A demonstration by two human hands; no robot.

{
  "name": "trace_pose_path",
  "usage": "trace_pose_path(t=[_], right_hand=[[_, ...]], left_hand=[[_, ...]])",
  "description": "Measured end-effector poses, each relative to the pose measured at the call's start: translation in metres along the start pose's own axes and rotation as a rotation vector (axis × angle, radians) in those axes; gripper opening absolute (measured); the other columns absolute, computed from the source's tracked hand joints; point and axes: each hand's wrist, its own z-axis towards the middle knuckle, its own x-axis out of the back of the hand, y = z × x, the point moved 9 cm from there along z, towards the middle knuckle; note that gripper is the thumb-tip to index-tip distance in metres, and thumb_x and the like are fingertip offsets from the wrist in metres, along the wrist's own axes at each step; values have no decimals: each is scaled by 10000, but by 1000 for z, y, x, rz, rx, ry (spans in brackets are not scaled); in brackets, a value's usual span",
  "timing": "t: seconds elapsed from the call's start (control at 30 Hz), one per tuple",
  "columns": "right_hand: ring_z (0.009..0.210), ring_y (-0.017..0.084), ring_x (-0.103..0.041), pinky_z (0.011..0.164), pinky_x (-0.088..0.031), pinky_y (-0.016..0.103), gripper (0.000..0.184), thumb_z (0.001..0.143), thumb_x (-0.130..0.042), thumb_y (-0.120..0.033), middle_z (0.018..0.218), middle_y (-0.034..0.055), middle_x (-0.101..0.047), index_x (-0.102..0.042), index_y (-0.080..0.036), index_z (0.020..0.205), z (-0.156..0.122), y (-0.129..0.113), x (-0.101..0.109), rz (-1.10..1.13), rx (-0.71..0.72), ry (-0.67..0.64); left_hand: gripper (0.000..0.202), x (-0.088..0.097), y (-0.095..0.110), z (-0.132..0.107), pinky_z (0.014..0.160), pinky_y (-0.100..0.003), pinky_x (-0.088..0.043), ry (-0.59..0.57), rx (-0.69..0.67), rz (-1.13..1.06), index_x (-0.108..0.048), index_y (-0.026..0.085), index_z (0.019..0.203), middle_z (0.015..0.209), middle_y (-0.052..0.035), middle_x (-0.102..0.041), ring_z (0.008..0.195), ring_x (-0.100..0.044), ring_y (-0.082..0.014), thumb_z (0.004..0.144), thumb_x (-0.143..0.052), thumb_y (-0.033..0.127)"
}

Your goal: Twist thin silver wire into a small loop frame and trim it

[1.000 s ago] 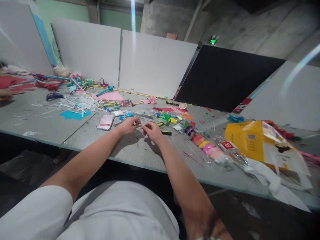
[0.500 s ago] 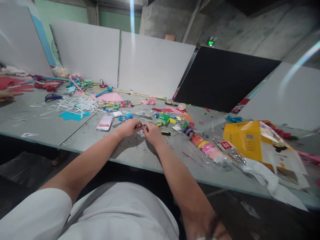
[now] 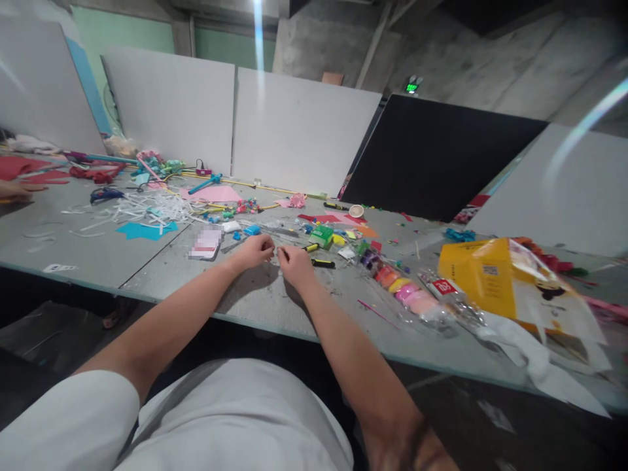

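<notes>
My left hand [image 3: 256,251] and my right hand [image 3: 296,265] face each other low over the grey table [image 3: 252,297], a small gap between their fingertips. Both are closed in a pinch; whatever they hold is too small to name. Just right of my right hand lie black-and-yellow utility knives, one [image 3: 322,263] in plain view. Beyond them is a green box [image 3: 321,235] beside a yellow lump [image 3: 338,240]. Behind my left hand sit a blue packet [image 3: 252,230] and a white one [image 3: 229,226]. A blurred-out card or phone [image 3: 206,243] lies to its left.
Packed coloured clay [image 3: 405,291] and a yellow-and-white bag [image 3: 478,278] lie on the right. White paper strips [image 3: 152,206] and a blue paper piece [image 3: 146,229] spread on the left. Upright boards line the back. Another person's hand [image 3: 17,190] shows at the left edge.
My hands have drawn slightly apart at the fingertips. A small pink bit seen between them before no longer shows. The view has tilted up a little.
</notes>
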Motion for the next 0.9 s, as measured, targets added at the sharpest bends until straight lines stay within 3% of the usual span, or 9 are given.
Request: trace_pose_path(t=[0.2,0.33,0.47,0.6,0.77,0.9], right_hand=[[647,194,-580,629,-473,340,455,787,-688,-685,685,22,-641,-640,-233,776,10,27,-3,333,-100,-54],[591,156,-570,578,-468,305,530,704,-736,-731,677,-9,-649,-642,-232,859,10,32,-6,448,-126,-74],[580,152,-555,575,-453,306,505,722,-728,-693,662,-6,-650,-684,-211,865,10,29,-8,413,-97,-108],[615,181,-570,628,-461,332,370,797,-696,-596,652,-6,-629,-670,-227,809,8,23,-5,270,-40,-113],[837,228,-617,806,-468,354,167,911,-638,-350,814,53,-676,-640,-235,790,5,6,3,17,49,-60],[993,249,-617,920,-452,359,132,951,-574,-209,952,107,-696,-639,-204,836,1,-8,-1,-158,79,-59]], left_hand=[[225,-9,-7,1,658,-275,-591,-59,94,-238,-637,163,889,751,-41,-735,677,-712,-150,904,-696,380],[379,-11,-5,-1,720,-301,-624,-90,114,-334,-656,161,927,808,-48,-747,765,-740,-166,854,-771,515],[439,-9,-4,-3,720,-286,-609,-105,127,-358,-687,150,876,773,-31,-726,734,-709,-148,798,-814,563],[390,-10,-2,-6,663,-262,-579,-143,142,-344,-730,135,828,716,-28,-716,655,-668,-131,756,-863,495],[250,-11,0,-7,676,-280,-598,-145,165,-338,-742,137,850,705,-33,-724,661,-699,-152,780,-842,355],[154,-10,-3,-7,649,-284,-596,-117,180,-316,-677,151,795,665,-18,-700,615,-691,-150,790,-776,267]])
